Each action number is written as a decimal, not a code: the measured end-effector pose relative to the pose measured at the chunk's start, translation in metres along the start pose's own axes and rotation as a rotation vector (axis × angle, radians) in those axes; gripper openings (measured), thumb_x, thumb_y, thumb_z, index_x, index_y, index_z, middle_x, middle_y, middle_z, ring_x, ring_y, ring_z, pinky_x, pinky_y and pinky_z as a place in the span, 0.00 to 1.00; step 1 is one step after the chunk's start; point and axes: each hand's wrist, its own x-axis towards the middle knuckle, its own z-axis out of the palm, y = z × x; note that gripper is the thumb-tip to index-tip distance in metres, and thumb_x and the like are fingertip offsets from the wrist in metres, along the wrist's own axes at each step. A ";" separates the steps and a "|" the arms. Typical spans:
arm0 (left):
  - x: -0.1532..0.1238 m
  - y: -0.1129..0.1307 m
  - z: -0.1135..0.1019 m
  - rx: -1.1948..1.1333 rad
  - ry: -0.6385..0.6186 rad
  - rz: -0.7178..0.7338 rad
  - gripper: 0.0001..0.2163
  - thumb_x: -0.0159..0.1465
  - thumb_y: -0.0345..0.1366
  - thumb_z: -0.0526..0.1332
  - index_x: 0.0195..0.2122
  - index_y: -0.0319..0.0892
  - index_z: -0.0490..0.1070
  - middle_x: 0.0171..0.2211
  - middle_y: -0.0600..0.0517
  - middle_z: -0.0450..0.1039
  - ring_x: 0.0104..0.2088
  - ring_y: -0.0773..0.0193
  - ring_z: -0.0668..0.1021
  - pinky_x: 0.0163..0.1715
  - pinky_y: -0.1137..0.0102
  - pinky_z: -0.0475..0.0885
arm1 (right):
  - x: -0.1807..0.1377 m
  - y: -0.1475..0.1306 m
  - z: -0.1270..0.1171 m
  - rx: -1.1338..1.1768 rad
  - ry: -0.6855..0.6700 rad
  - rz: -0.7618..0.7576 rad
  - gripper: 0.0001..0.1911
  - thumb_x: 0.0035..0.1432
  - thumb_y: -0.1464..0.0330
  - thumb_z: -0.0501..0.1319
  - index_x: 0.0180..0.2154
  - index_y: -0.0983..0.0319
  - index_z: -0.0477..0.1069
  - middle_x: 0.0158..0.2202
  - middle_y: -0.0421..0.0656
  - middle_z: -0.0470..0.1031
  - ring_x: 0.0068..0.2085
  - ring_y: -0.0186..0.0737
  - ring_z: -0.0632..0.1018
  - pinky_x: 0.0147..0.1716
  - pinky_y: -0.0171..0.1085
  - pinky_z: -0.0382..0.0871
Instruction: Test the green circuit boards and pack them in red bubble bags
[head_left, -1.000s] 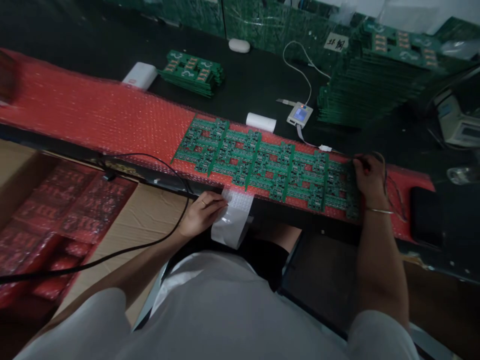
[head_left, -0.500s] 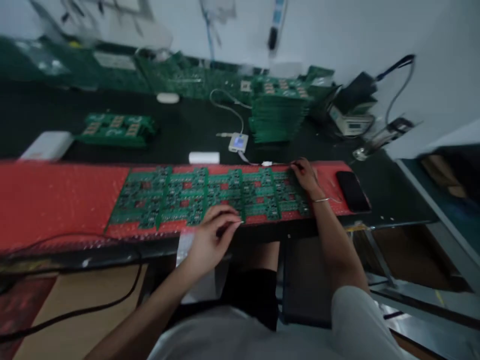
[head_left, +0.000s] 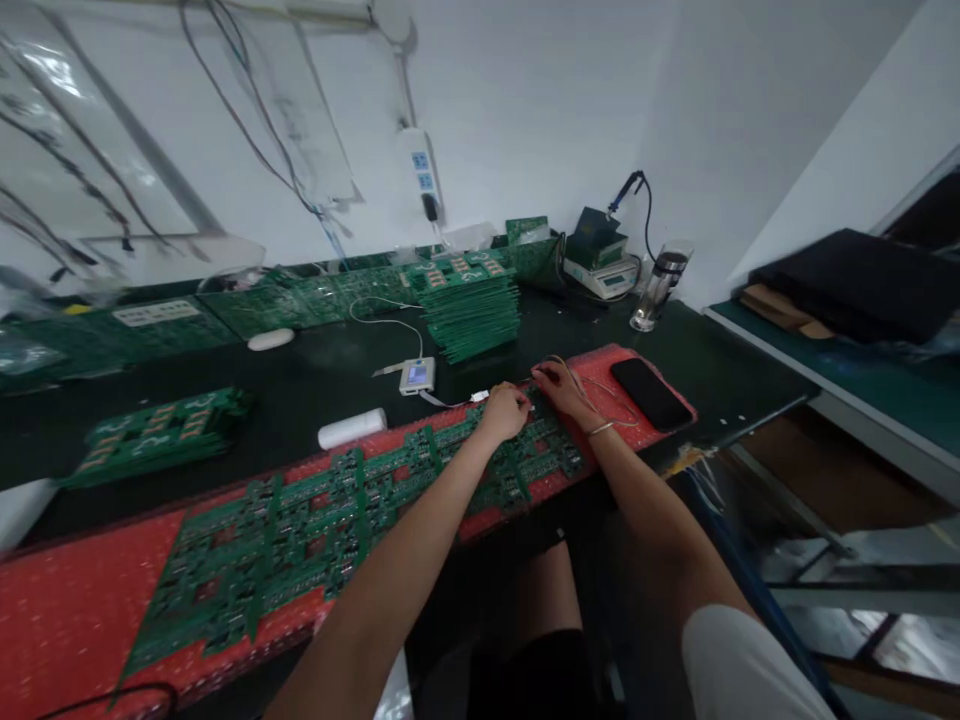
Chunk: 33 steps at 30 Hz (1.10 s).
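Observation:
My left hand is closed in a pinch over the right end of the circuit board panel. A tiny pale bit shows at its fingertips, too small to name. Close beside it, my right hand has its fingers pinched at the panel's far edge. A thin wire runs from those fingers back over the hand. The green panel lies on red bubble wrap, partly hidden by my left forearm. A white connector on a lead from a small white meter with a lit screen lies just left of my left hand.
A black phone rests on the wrap at right. Behind stand a tall stack of green boards, a lower stack, a white cylinder, a glass bottle and a boxy device with a display.
My left hand has moved right and away from me, from the panel's near edge to beside my right hand. The right hand stays near the far edge. The view has turned and tilted up.

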 end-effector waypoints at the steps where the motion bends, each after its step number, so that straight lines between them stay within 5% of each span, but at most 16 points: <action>1: 0.003 -0.001 0.003 0.016 -0.005 -0.006 0.07 0.62 0.28 0.63 0.31 0.41 0.82 0.40 0.44 0.78 0.47 0.53 0.79 0.55 0.58 0.72 | 0.000 0.000 0.000 -0.002 -0.001 0.004 0.20 0.59 0.47 0.60 0.35 0.56 0.75 0.35 0.42 0.78 0.37 0.43 0.78 0.42 0.43 0.73; 16: 0.003 0.004 0.017 0.141 0.019 -0.072 0.08 0.63 0.32 0.63 0.40 0.39 0.81 0.45 0.42 0.74 0.50 0.51 0.75 0.56 0.58 0.70 | 0.001 0.004 0.000 0.052 0.018 0.051 0.23 0.57 0.45 0.60 0.36 0.57 0.74 0.36 0.42 0.78 0.39 0.44 0.78 0.45 0.44 0.73; 19: -0.007 0.005 0.013 0.158 0.033 0.046 0.12 0.65 0.30 0.60 0.48 0.41 0.79 0.49 0.43 0.74 0.51 0.53 0.76 0.57 0.58 0.71 | 0.002 0.000 0.000 0.028 0.006 0.061 0.23 0.57 0.44 0.60 0.36 0.57 0.74 0.35 0.42 0.78 0.38 0.44 0.78 0.43 0.43 0.73; 24: -0.028 0.005 0.005 0.314 -0.097 0.243 0.15 0.67 0.30 0.56 0.47 0.44 0.81 0.57 0.43 0.72 0.59 0.49 0.71 0.61 0.53 0.68 | 0.005 -0.020 -0.014 0.021 -0.012 0.088 0.25 0.56 0.41 0.60 0.34 0.56 0.73 0.32 0.42 0.76 0.34 0.44 0.75 0.37 0.43 0.71; 33: -0.027 0.010 0.013 0.297 -0.128 0.203 0.18 0.68 0.33 0.55 0.56 0.41 0.77 0.65 0.43 0.66 0.64 0.46 0.68 0.65 0.54 0.64 | -0.084 -0.050 -0.066 -0.129 -0.304 0.000 0.19 0.63 0.47 0.60 0.35 0.55 0.74 0.36 0.41 0.78 0.39 0.44 0.77 0.44 0.43 0.72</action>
